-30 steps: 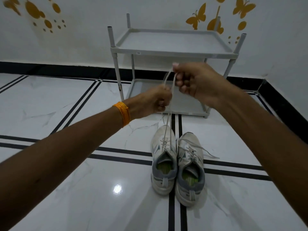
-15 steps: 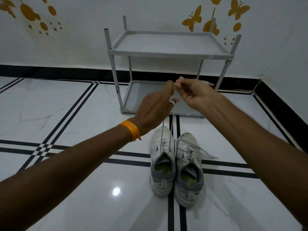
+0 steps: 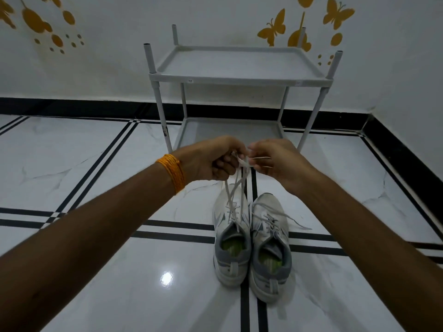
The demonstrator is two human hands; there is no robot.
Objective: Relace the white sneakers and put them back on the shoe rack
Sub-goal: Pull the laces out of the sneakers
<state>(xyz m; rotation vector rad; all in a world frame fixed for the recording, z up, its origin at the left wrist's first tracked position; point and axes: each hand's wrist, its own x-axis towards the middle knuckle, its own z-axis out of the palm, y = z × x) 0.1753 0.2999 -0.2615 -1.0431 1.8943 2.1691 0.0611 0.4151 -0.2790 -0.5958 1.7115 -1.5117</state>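
Two white sneakers with grey collars stand side by side on the floor, heels toward me. From the left sneaker (image 3: 230,238) a white lace (image 3: 236,188) runs up to my hands. My left hand (image 3: 213,159), with an orange band at the wrist, and my right hand (image 3: 275,159) meet above the toes, both closed on the lace ends. The right sneaker (image 3: 269,243) has its lace loose, one end trailing right across the floor. The grey two-shelf shoe rack (image 3: 239,79) stands behind, against the wall, with nothing on its shelves.
The floor is glossy white tile (image 3: 96,164) with black stripes. A black skirting (image 3: 72,106) runs along the wall and down the right side. Yellow butterfly stickers (image 3: 273,27) decorate the wall.
Both hands have come down and toward me, from rack height to just above the sneakers' toes. They now pinch the lace ends close together.
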